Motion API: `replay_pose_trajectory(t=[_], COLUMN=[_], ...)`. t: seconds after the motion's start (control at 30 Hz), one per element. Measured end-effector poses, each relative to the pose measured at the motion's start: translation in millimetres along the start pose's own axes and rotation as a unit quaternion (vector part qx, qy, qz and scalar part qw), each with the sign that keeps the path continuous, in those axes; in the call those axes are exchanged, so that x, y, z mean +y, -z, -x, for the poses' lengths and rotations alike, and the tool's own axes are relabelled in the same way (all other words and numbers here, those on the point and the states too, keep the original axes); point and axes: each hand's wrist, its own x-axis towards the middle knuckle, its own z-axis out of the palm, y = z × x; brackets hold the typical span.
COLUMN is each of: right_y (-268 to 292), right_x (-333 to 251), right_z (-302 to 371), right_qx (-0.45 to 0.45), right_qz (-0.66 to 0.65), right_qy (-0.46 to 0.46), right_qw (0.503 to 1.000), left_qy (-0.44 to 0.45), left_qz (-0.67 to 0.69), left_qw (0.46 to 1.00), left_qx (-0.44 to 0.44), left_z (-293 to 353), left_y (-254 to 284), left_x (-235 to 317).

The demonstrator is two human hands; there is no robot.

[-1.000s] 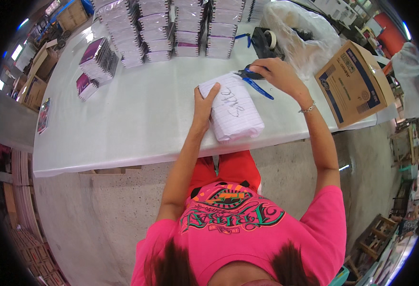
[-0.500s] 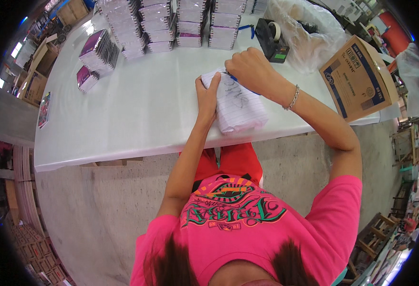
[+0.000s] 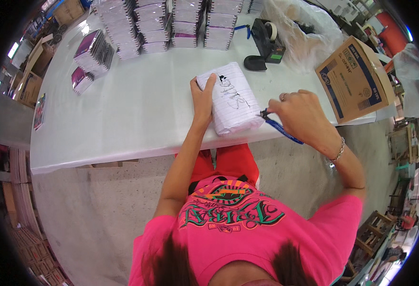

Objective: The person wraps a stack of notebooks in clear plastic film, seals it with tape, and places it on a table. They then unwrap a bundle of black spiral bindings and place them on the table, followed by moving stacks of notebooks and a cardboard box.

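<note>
A block-shaped parcel wrapped in lined white paper lies near the table's front edge, with dark handwriting and a small dark tear near its far end. My left hand grips its left side, thumb on top and fingers round the edge. In my right hand are blue-handled pliers, the fingers closed round them. Their dark jaws touch or nearly touch the parcel's near right corner; I cannot tell which.
Stacks of spiral-bound notebooks line the far side, with smaller stacks at left. Beyond the parcel stand a black tape dispenser, a small rounded black object and a clear plastic bag. A cardboard box sits at right.
My right hand has moved with the pliers from the parcel's far end to its near right corner. The dark tear at the far end now shows. My left hand keeps its hold.
</note>
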Motion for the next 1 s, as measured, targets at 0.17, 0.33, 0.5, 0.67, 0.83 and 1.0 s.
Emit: replay_pose_trajectory(t=[0.17,0.33,0.5,0.67,0.83,1.0], right_y=[-5.8,-58.0,-44.0,-19.4,-31.2,-138.1], right_x=[21.4,34.3,9.3,18.3,65.7,115.9], right_z=[-47.4,-114.6,-64.1,-1.1,-35.5,-117.7], right_qx=[0.142,0.234,0.080,-0.001,0.112,0.176], right_qz=[-0.012,-0.003,-0.006,-0.043,-0.097,-0.150], right_qy=[-0.057,0.012,0.039,0.012,-0.137,-0.174], right_qw=[0.988,0.972,0.996,0.999,0.979,0.957], left_qy=[-0.012,0.007,0.010,0.005,-0.002,-0.142], left_qz=[0.009,0.021,0.026,0.027,-0.054,-0.311], left_qw=[1.000,1.000,1.000,1.000,0.998,0.940], left_qx=[-0.001,-0.012,0.000,0.002,-0.013,0.009], left_z=[-2.3,-1.2,2.1,4.3,-7.0,17.5], left_y=[0.8,-2.2,2.8,-0.2,10.5,-10.2], left_x=[-2.7,1.1,2.5,0.8,-5.2,12.8])
